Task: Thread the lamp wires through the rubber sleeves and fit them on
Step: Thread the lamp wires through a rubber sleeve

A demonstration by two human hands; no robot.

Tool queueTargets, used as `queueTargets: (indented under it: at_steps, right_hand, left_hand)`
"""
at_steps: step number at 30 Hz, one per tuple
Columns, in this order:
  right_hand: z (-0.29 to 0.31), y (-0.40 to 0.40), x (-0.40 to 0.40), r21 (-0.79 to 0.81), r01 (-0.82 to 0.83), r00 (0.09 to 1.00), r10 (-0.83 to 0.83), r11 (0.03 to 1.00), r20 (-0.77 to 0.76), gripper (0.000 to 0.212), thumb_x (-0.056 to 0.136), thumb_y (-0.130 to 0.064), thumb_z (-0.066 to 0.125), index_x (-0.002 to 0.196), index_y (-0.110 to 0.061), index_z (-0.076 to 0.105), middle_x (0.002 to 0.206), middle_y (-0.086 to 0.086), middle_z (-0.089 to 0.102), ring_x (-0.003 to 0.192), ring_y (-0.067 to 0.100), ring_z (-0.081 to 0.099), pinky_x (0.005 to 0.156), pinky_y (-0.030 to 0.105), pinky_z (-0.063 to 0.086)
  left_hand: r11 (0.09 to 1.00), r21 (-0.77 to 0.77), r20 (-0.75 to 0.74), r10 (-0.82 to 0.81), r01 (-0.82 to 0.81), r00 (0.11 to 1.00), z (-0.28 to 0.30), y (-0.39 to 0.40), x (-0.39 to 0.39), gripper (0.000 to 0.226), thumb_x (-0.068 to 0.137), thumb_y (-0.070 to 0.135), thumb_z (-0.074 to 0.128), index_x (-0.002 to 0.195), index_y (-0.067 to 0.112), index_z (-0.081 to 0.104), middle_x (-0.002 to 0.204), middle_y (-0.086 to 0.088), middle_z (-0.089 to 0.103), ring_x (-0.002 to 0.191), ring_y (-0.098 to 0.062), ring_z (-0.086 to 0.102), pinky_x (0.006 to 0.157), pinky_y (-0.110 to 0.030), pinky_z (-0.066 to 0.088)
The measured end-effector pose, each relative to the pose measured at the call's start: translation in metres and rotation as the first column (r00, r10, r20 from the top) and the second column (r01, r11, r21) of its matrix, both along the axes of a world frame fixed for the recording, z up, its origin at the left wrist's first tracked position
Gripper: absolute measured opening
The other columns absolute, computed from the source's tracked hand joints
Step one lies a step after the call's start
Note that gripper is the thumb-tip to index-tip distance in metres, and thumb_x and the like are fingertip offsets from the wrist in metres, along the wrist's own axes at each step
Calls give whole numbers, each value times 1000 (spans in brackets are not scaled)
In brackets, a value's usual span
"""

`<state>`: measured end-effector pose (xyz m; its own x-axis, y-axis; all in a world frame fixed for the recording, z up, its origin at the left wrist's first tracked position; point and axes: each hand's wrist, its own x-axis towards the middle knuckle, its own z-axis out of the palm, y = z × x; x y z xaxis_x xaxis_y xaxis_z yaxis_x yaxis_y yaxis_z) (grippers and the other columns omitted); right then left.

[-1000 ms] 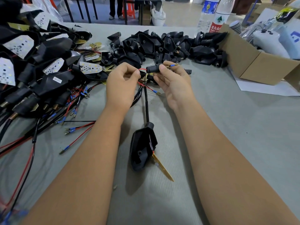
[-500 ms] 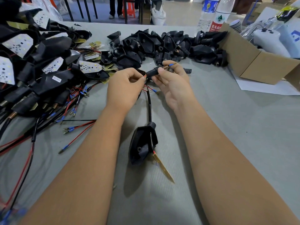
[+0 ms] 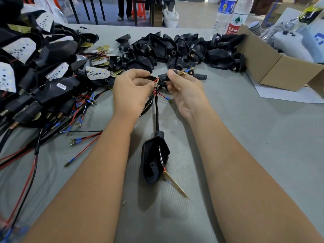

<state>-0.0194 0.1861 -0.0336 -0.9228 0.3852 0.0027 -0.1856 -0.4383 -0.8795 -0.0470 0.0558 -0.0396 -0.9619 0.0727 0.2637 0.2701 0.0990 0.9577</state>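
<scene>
My right hand (image 3: 184, 88) grips a short black rubber sleeve (image 3: 164, 77) above the table; a brass threaded tip and a blue-ended wire (image 3: 186, 70) stick out of its right end. My left hand (image 3: 131, 88) pinches the red wire (image 3: 155, 83) just left of the sleeve's mouth. A second red wire with a blue terminal (image 3: 166, 98) hangs loose below. The black cable (image 3: 156, 113) runs down to a black lamp housing (image 3: 154, 156) lying on the table, with a yellowish board (image 3: 175, 185) poking out of it.
A heap of empty black housings and sleeves (image 3: 175, 48) lies at the back. Wired lamps with white LED boards (image 3: 35, 67) pile up at the left, their red and black leads (image 3: 52, 137) spread over the table. A cardboard box (image 3: 273, 67) and bottles (image 3: 231, 16) stand at the right.
My two hands have drawn slightly apart, so a short piece of red wire now shows between them. More of the brass tip and the blue wire end protrudes from the sleeve's right end.
</scene>
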Motion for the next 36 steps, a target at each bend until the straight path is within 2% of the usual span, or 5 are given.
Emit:
queueTargets:
  at_steps: [9,19,23,29,36]
  right_hand:
    - [1,-1,0,-15,17,1000,-17,1000,-9,11,93,-10,63,83,-12,62,66,2,62,55,11,53,50,17,45]
    - [1,3,-2,78,90,996,-90,993,-11,9,96,-12,59,87,-12,58,69,4,59,54,13,52,52,22,46]
    - [1,1,-2,240,77,997,-79,968,-3,12,93,-17,64,83,-14,59,67,3,60,54,14,51,53,23,45]
    - [-1,5,-3,108,161,987,-159,981,-24,11,95,-15,62,84,-14,59,72,6,61,55,14,54,51,22,46]
    - [3,7,0,-59,167,982,-171,984,-73,4,99,-13,54,100,-11,57,94,16,54,62,16,52,55,22,47]
  left_hand:
    - [996,-84,-172,1,-15,985,5,11,7,30,87,6,67,114,17,60,83,6,72,70,4,64,74,-15,51]
    - [898,-440,-159,-97,17,982,0,12,7,16,95,20,56,82,19,65,73,5,68,73,-16,66,74,-38,53]
    - [964,-215,-15,-164,157,986,3,15,11,18,101,16,47,88,13,59,69,-7,60,50,-19,61,51,-40,57]
    - [910,219,405,-414,353,815,18,13,14,18,103,16,43,98,11,60,61,-6,65,49,-14,59,49,-28,55]
    - [872,287,365,-483,397,796,13,6,10,26,98,-6,45,96,8,67,73,-5,71,59,-11,67,57,-23,56]
